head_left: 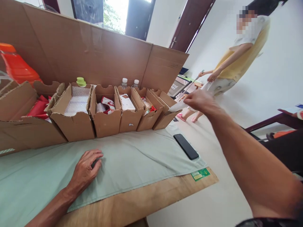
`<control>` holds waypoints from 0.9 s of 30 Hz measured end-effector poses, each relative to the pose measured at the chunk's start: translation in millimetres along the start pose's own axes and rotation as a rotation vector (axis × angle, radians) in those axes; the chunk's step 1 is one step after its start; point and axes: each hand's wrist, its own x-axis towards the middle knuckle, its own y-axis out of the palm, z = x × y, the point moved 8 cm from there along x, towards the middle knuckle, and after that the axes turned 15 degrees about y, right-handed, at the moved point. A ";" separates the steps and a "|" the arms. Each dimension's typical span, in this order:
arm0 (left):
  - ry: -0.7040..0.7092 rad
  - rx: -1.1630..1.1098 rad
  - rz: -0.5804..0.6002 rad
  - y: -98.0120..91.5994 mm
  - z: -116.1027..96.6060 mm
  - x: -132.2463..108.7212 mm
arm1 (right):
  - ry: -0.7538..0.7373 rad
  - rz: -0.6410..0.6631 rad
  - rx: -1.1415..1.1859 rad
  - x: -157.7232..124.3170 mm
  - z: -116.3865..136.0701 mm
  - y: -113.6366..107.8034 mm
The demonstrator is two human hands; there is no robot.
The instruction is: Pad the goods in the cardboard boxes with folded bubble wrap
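Observation:
My left hand (88,167) rests on the pale green cloth (132,157), its fingers curled over a small dark thing that is mostly hidden. Out to the right, my right hand (200,100) pinches a thin whitish sheet or bag (178,106), which hangs at the side of the rightmost cardboard box (165,118). Several open cardboard boxes stand in a row. They hold red packets (39,107), bubble wrap (77,102), a white box (127,102) and small wrapped items (149,106).
A black phone (186,146) lies near the cloth's right edge. Behind the boxes rise a tall cardboard panel (94,53), an orange bottle (20,64) and two clear bottles with white caps. A person (246,53) stands beyond the table at the right, holding a stick.

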 end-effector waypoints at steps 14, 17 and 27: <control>-0.912 -1.476 -0.039 29.7 -81.8 3.2 | -0.489 -0.193 1.034 -281.2 87.9 33.6; -1.109 -1.432 -0.224 35.5 -69.3 -17.0 | -0.716 -0.141 1.026 -327.7 118.5 52.7; -1.000 -1.057 -0.377 5.4 -40.9 -26.8 | -0.620 0.129 0.864 -325.0 126.7 102.4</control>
